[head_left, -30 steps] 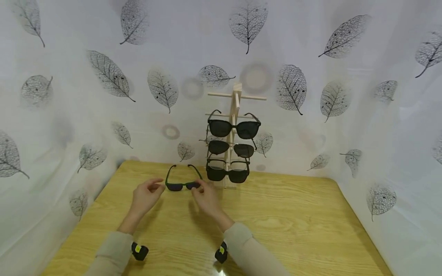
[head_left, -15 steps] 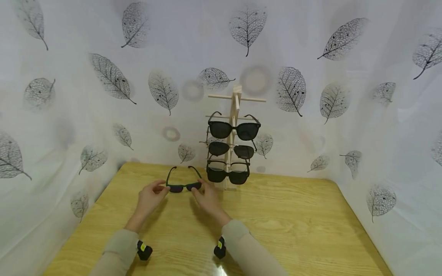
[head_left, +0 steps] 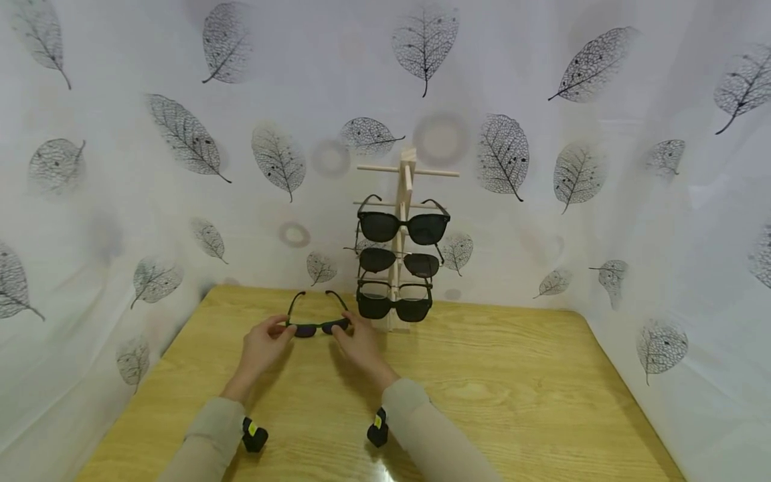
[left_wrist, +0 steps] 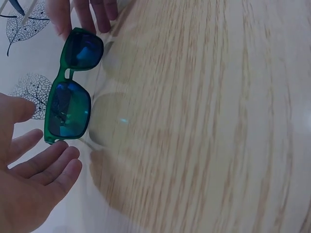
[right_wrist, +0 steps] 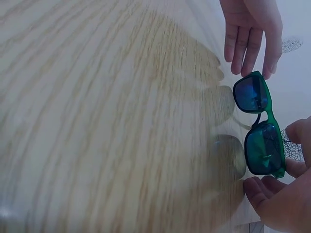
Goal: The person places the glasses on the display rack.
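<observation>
A pair of sunglasses (head_left: 318, 328) with a green frame and dark, bluish mirrored lenses stands near the back left of the table, temples unfolded and pointing away. My left hand (head_left: 262, 345) holds its left end, thumb by the front and fingers at the outer corner. At the opposite end, my right hand (head_left: 363, 346) holds the right corner, its thumb before the lens. Both wrist views show the green frame (left_wrist: 54, 107) spanning the space between the hands, with the lenses (right_wrist: 264, 148) facing the wrist cameras. The lower edge is close over the wood.
Right behind my right hand rises a wooden display stand (head_left: 407, 175) with crosswise rods. It bears several pairs of glasses, with black sunglasses (head_left: 402, 227) uppermost; its top rod holds none. The wood-grain table (head_left: 494, 395) ends at a white leaf-print curtain (head_left: 325, 53) behind and beside it.
My left hand has moved right and in to the sunglasses' left corner, while my right hand has stayed at the other end. The sunglasses have hardly moved.
</observation>
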### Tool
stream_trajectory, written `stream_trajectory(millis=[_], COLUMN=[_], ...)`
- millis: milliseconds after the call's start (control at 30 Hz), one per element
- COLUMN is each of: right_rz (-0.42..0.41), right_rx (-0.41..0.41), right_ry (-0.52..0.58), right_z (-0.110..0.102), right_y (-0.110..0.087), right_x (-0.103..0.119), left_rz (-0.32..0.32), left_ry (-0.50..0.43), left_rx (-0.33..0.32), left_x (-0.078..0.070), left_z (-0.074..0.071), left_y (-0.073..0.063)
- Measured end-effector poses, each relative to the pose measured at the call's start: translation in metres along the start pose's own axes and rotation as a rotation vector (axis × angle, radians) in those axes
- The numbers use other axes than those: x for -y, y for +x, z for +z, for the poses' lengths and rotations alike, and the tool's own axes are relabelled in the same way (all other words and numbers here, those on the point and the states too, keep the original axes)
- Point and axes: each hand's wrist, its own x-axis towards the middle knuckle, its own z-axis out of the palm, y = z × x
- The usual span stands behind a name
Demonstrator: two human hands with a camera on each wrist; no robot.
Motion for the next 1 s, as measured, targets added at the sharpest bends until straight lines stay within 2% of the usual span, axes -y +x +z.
stream_trajectory(millis=[267,567,833,1000], right_rz=[0.023,-0.029,-0.014,-0.034], right_rx=[-0.006,-0.029,-0.044,-0.04], right_ry=[0.016,0.028,0.039,0.033], right_z=[0.0044,0.0064,0.0082,0.008], right_y=[-0.0004,-0.0049,-0.0044,-0.0073], right_x=[-0.0006,0.0028,0.006,0.0089], left_rz=[-0.023,-0.037,-0.053,-0.056], left_ry=[0.015,0.038,0.032,0.015], left_rx=[-0.012,-0.058,-0.042,-0.05], left_x=[-0.0008,0.0016,0.0005,0.0014], left_z=[0.0027,0.0027,-0.0004,-0.0064], left_y=[-0.0024,-0.0038,-0.0065,-0.0096])
